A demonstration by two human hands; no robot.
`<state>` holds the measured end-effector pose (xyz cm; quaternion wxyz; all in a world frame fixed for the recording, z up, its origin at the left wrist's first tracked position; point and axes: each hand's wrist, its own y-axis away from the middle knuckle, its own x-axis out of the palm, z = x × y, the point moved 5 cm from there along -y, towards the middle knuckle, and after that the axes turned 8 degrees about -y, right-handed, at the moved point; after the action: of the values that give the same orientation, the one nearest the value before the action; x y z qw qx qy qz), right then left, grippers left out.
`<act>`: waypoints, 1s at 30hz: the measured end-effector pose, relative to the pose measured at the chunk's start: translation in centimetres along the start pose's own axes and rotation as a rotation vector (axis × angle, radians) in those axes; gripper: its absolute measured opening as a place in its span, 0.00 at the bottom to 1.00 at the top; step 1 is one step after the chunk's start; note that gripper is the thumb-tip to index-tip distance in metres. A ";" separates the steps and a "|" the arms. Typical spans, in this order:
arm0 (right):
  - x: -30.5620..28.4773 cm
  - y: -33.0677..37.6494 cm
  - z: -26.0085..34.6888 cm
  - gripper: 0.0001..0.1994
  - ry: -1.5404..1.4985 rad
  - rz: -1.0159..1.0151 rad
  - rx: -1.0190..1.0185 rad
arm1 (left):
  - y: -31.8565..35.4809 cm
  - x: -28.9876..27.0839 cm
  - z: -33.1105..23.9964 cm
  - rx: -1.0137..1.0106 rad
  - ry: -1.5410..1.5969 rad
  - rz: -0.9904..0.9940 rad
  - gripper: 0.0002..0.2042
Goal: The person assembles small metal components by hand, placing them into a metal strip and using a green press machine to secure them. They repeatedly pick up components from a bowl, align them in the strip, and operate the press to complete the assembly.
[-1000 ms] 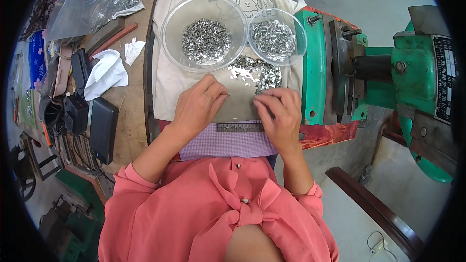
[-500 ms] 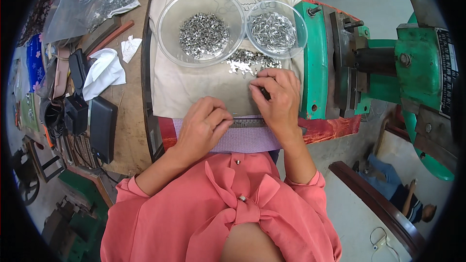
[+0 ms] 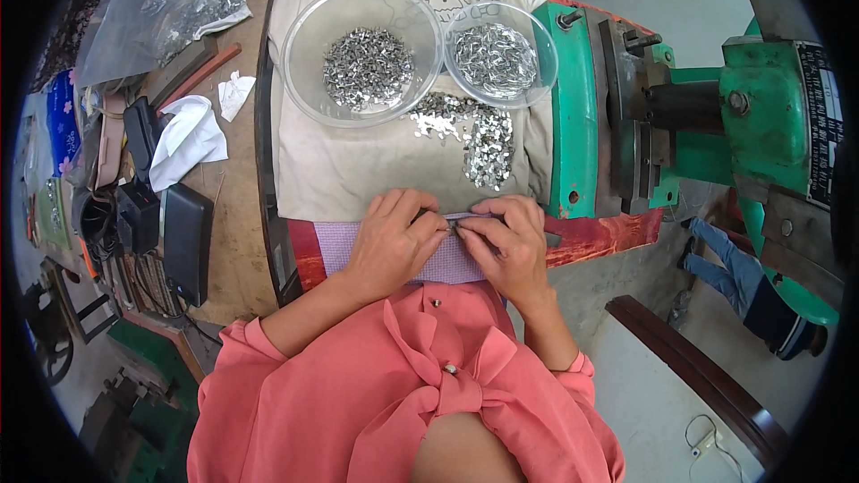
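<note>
My left hand (image 3: pixel 394 241) and my right hand (image 3: pixel 512 237) meet at the front edge of the beige cloth (image 3: pixel 331 174). Thumbs and forefingers are pinched on both, with the fingertips almost touching. Whatever sits between them is small, dark and mostly hidden. Beneath the hands lies a purple checked cloth (image 3: pixel 337 249). Just beyond my right hand, small shiny metal pieces (image 3: pixel 489 154) form a loose pile. Behind it stand a large clear tub (image 3: pixel 300 80) of short metal bits and a smaller clear tub (image 3: pixel 548 58) of longer, thin shiny metal pieces.
A green machine (image 3: pixel 574 125) with a heavy arm stands close on the right. At left, a wooden bench (image 3: pixel 242 241) carries a black case (image 3: pixel 188 241), white tissue (image 3: pixel 188 143) and a plastic bag of metal bits (image 3: pixel 201 13). Another person (image 3: pixel 761 295) is at far right.
My right hand has come back from the metal pile toward my left hand, uncovering the pile's near part. My left hand has shifted slightly right. The person at far right has moved.
</note>
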<state>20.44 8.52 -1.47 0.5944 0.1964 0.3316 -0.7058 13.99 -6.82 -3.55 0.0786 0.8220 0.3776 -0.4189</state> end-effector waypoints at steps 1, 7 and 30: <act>-0.2 -0.5 0.0 0.08 0.000 -0.005 -0.006 | 0.1 -0.1 0.1 0.000 0.004 0.006 0.10; -0.1 -4.7 -0.6 0.08 0.059 -0.081 -0.092 | 0.9 -1.1 0.8 -0.034 -0.002 -0.016 0.14; -0.2 -5.5 -1.2 0.08 -0.006 -0.087 -0.050 | 0.9 -1.5 0.8 0.015 -0.058 -0.024 0.09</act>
<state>14.99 9.97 -0.89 0.5689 0.1648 0.3557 -0.7230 13.55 -8.64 -3.08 0.0785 0.8055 0.3820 -0.4461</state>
